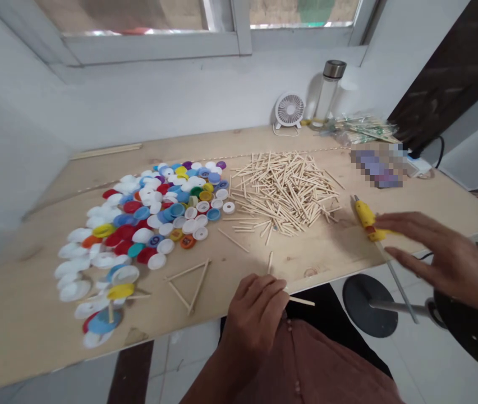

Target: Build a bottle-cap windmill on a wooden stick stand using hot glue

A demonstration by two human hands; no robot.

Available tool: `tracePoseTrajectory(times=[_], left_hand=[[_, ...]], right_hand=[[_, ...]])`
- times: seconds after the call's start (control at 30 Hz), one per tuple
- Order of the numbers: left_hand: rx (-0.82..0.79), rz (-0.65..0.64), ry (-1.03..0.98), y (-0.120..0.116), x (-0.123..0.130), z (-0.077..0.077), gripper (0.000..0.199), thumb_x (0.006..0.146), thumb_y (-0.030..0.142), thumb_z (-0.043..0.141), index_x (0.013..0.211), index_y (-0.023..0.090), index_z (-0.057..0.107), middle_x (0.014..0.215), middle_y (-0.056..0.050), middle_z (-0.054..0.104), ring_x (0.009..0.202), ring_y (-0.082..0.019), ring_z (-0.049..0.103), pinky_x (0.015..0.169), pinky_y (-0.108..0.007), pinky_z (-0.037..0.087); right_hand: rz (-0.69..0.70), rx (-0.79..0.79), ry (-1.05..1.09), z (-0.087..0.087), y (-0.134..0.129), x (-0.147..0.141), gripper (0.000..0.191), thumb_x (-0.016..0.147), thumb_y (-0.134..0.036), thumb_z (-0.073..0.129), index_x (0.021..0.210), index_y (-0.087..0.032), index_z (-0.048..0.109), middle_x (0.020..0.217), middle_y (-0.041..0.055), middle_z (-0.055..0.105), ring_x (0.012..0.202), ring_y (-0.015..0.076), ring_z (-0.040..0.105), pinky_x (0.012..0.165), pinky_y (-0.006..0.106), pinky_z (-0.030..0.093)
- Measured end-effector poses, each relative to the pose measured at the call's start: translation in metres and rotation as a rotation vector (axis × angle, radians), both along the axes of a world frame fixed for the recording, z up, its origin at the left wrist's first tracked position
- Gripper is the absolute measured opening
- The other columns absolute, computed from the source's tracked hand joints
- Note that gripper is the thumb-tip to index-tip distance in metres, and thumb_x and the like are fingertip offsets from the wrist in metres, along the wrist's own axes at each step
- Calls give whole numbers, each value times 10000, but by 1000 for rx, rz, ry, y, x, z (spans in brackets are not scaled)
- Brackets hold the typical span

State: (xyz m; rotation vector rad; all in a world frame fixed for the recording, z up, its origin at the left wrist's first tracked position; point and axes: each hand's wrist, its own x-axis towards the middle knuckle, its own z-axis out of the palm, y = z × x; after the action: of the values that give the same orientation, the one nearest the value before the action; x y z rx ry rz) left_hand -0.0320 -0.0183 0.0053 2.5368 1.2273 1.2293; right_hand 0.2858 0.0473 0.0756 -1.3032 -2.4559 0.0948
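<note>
My left hand is closed at the table's front edge over thin wooden sticks; one end sticks out to the right and another points up above the fingers. My right hand has its fingers apart beside a yellow glue gun, fingertips close to its handle; whether they touch it is unclear. A long glue stick extends from the gun's rear past the table edge. To the left of my left hand lies a triangle of sticks. Behind it is a single stick.
Many coloured bottle caps cover the left of the table. A large stick pile lies in the middle. Behind stand a small white fan and a glass bottle, near bagged sticks. A stool is below right.
</note>
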Motion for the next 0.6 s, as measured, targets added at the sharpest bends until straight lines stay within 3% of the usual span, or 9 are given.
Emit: tracePoseTrajectory(times=[0.07, 0.17, 0.23, 0.47, 0.6], left_hand=[[-6, -30, 31, -1, 5, 4, 188, 870, 40, 456, 884, 159, 600, 860, -64, 724, 888, -182, 640, 855, -366, 475], [-34, -66, 75, -3, 11, 10, 218, 900, 70, 412, 873, 153, 611, 773, -46, 690, 879, -179, 626, 877, -361, 462], [-46, -71, 86, -6, 12, 13, 240, 912, 86, 391, 861, 154, 616, 754, -43, 674, 877, -179, 615, 896, -367, 451], [-92, -65, 8, -4, 6, 15, 166, 886, 76, 469, 907, 155, 614, 779, -34, 678, 855, -168, 602, 907, -367, 458], [-124, 176, -29, 2, -13, 9, 217, 864, 92, 527, 1058, 165, 594, 938, -73, 696, 972, -213, 596, 890, -409, 474]], right_hand=[[116, -87, 123, 4, -25, -45, 323, 885, -290, 562, 1208, -272, 562, 1108, 78, 664, 1038, 231, 614, 863, 379, 491], [308, -265, 156, -8, -48, -96, 187, 913, -241, 529, 1057, -242, 648, 916, 54, 685, 828, 181, 633, 745, 331, 475], [306, -307, 184, -21, -54, -112, 203, 934, -215, 487, 1037, -227, 662, 841, 43, 675, 747, 158, 608, 699, 311, 448], [218, -366, 255, -44, -53, -112, 199, 950, -229, 466, 900, -209, 657, 752, 27, 627, 701, 148, 566, 643, 288, 418], [65, -418, 355, -53, -49, -111, 159, 934, -253, 505, 859, -223, 642, 781, 20, 644, 761, 157, 600, 665, 273, 453]])
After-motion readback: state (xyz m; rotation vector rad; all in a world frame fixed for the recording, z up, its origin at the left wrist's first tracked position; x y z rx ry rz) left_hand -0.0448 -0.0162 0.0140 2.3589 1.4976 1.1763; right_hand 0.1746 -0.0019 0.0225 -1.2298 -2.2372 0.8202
